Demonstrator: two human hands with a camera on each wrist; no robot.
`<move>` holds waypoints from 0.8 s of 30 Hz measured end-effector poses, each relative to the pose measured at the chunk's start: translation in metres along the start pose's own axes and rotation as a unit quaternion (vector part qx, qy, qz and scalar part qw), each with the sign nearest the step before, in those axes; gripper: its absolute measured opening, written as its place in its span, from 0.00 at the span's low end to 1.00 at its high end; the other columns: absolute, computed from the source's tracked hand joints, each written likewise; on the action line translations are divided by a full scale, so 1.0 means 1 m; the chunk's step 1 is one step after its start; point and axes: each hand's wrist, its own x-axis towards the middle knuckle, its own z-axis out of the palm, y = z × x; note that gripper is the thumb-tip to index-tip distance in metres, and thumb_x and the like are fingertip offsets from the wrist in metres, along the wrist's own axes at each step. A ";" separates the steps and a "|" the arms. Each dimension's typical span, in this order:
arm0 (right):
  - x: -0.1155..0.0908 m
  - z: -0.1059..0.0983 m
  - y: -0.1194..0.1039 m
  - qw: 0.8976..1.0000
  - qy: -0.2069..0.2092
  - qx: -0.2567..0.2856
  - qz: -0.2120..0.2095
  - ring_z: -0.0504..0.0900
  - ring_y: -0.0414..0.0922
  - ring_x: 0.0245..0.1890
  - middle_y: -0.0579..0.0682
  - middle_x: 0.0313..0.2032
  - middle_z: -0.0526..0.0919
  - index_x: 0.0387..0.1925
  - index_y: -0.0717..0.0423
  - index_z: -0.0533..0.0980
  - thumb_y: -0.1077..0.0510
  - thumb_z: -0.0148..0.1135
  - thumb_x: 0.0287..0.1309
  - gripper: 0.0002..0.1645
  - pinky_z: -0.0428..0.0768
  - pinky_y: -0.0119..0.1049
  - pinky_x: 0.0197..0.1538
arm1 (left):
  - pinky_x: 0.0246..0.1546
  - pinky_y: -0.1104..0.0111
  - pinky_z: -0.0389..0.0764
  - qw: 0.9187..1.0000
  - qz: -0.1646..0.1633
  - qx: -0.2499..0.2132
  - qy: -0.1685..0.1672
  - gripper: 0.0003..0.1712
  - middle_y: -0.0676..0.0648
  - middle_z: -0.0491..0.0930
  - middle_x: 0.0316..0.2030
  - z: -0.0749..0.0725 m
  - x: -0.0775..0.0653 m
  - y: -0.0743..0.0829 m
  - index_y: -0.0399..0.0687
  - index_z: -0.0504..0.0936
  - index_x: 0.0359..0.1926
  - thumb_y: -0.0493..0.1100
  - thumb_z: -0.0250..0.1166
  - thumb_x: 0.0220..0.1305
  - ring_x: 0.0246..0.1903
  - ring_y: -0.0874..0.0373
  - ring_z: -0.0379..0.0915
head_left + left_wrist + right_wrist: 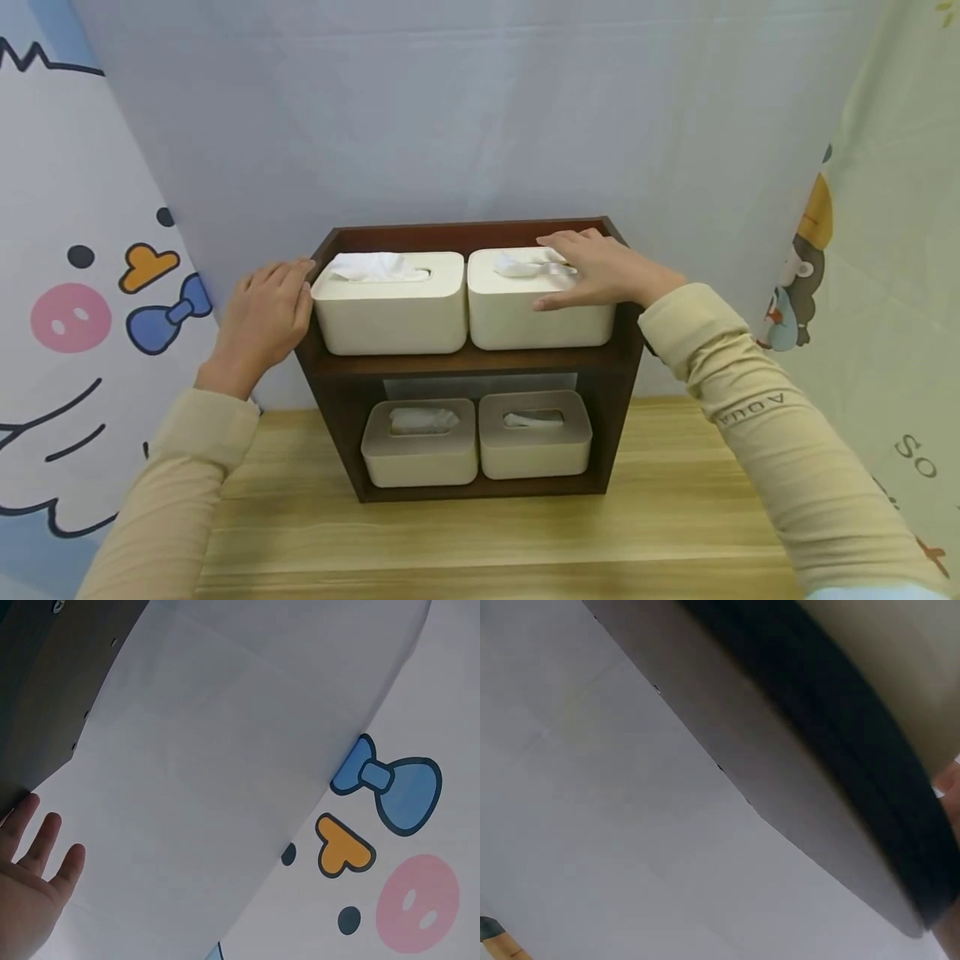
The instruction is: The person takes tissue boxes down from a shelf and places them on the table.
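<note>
My left hand (262,321) is at the upper left side of a dark brown two-tier shelf (472,364), fingers extended; in the left wrist view a fingertip meets the side panel (45,697). An off-white tissue box (390,321) stands on the upper tier's left, white tissue showing at its slot. Beside it is a matching tissue box (536,325). Over its right part spreads my right hand (600,267), thumb by the front edge and fingers toward the back; contact is unclear. In the right wrist view a dark band hides most of that hand.
On the lower tier sit two more tissue boxes, a left one (420,462) and a right one (536,450). The shelf stands on a wood-grain tabletop (480,550). Behind hangs a pale cloth (480,108), with cartoon-printed sheets at both sides.
</note>
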 end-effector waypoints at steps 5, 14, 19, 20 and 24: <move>0.006 0.003 0.003 0.999 -0.038 0.030 0.025 0.53 0.59 0.66 0.54 0.69 0.53 0.70 0.49 0.48 0.28 0.61 0.41 0.60 0.56 0.60 0.63 | 0.53 0.44 0.64 1.000 0.003 -0.006 0.013 0.23 0.38 0.72 0.56 0.002 -0.001 -0.001 0.40 0.70 0.58 0.43 0.40 0.69 0.56 0.39 0.65; 0.018 -0.001 0.004 0.994 -0.094 0.031 0.047 0.47 0.60 0.68 0.54 0.70 0.47 0.71 0.46 0.44 0.29 0.62 0.40 0.63 0.51 0.62 0.63 | 0.52 0.43 0.65 1.000 0.000 -0.009 0.021 0.22 0.38 0.72 0.56 0.001 -0.003 -0.001 0.40 0.70 0.58 0.43 0.40 0.69 0.55 0.39 0.65; 0.022 -0.002 0.004 0.990 -0.124 0.031 0.053 0.45 0.60 0.68 0.53 0.71 0.45 0.71 0.45 0.43 0.28 0.63 0.38 0.65 0.52 0.62 0.63 | 0.52 0.44 0.65 1.000 -0.003 -0.015 0.024 0.22 0.38 0.72 0.56 0.002 -0.004 -0.002 0.40 0.70 0.58 0.43 0.40 0.69 0.56 0.38 0.64; 0.023 -0.003 0.003 0.990 -0.129 0.030 0.053 0.45 0.60 0.68 0.53 0.71 0.45 0.71 0.45 0.42 0.28 0.63 0.38 0.65 0.52 0.62 0.63 | 0.52 0.44 0.65 1.000 -0.003 -0.016 0.024 0.22 0.38 0.72 0.56 0.002 -0.004 -0.001 0.40 0.70 0.58 0.43 0.40 0.69 0.55 0.38 0.64; 0.023 -0.002 0.003 0.988 -0.141 0.025 0.052 0.46 0.60 0.67 0.54 0.70 0.44 0.71 0.45 0.42 0.28 0.63 0.38 0.64 0.53 0.63 0.62 | 0.52 0.43 0.65 1.000 -0.003 -0.021 0.022 0.22 0.37 0.72 0.56 0.002 -0.005 0.000 0.39 0.69 0.58 0.43 0.40 0.69 0.55 0.38 0.64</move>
